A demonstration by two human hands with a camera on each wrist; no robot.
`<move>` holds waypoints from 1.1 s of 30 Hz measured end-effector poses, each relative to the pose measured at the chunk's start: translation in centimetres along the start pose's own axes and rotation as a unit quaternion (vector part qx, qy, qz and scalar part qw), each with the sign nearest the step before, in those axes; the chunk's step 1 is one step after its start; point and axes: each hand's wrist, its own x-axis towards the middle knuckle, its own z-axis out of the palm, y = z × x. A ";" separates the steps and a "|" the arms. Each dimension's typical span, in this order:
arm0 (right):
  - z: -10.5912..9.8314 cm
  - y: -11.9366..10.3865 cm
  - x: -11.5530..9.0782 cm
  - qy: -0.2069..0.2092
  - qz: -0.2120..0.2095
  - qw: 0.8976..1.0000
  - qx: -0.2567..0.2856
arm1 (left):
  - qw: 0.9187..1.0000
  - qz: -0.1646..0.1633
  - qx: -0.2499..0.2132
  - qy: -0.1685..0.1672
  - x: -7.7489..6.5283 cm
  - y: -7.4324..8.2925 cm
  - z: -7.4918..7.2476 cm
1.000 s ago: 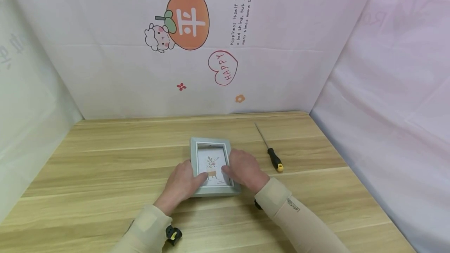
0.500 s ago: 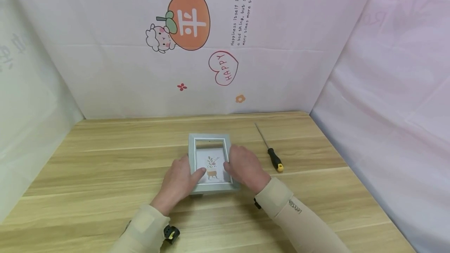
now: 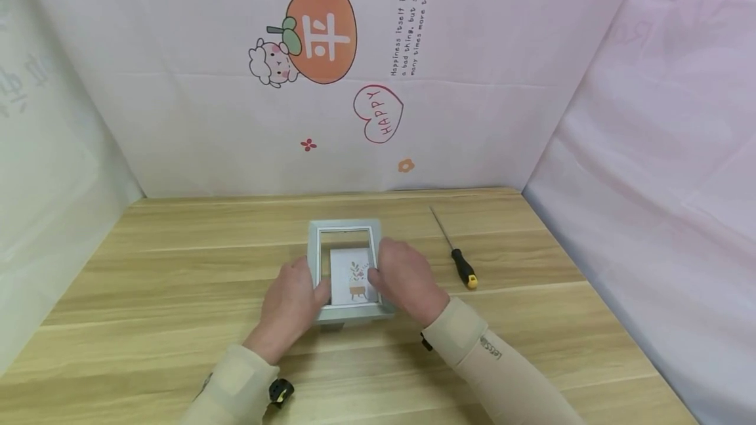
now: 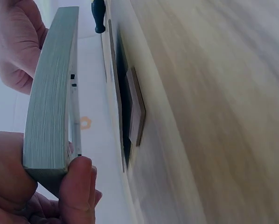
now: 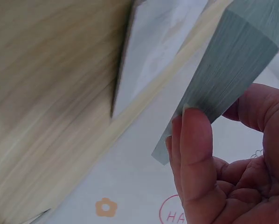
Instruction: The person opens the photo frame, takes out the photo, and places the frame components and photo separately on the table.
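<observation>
A grey-green picture frame [image 3: 315,241], white along its inner edge, is held level above the table by both hands. My left hand [image 3: 289,297] grips its left side, with the thumb on top and fingers underneath. On the right side, my right hand [image 3: 407,279] grips it the same way. Through the frame's opening I see a white card [image 3: 342,281] with a plant-in-pot drawing. The card's backing board [image 5: 149,46] lies apart from the frame, below it. In the left wrist view a small brown stand leg [image 4: 136,107] props under that board.
To the right lies a screwdriver [image 3: 462,267] with a black and yellow handle, its shaft pointing away. A printed white cloth [image 3: 236,143] stands behind the wooden table [image 3: 195,267], and more white cloth hangs at both sides.
The frame has risen and shifted left and away with both hands. The card and backing board have stayed behind, so a gap of table shows beside the card inside the opening.
</observation>
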 end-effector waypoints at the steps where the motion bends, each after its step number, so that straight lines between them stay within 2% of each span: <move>1: 0.0 -0.2 0.0 0.004 -0.003 1.000 0.001 | 1.000 0.001 -0.001 0.001 0.0 -0.2 -0.1; 6: -0.2 -0.8 0.1 0.021 -0.018 1.000 0.010 | 1.000 0.007 0.013 0.005 0.0 -1.4 -1.0; 12: -0.5 -1.2 -0.2 0.026 -0.031 0.998 0.038 | 0.999 0.015 0.034 0.021 0.1 -3.7 -3.0; 17: -0.6 -1.1 -0.2 0.015 -0.029 0.998 0.044 | 0.999 0.012 0.045 0.028 0.1 -5.9 -4.3; 24: -0.3 -0.5 0.0 -0.012 -0.016 0.999 0.041 | 0.998 0.003 0.056 0.022 -0.5 -8.4 -6.0; 33: 0.0 -0.1 -0.1 -0.022 -0.016 0.999 0.032 | 0.996 -0.003 0.080 0.027 -1.3 -12.1 -8.0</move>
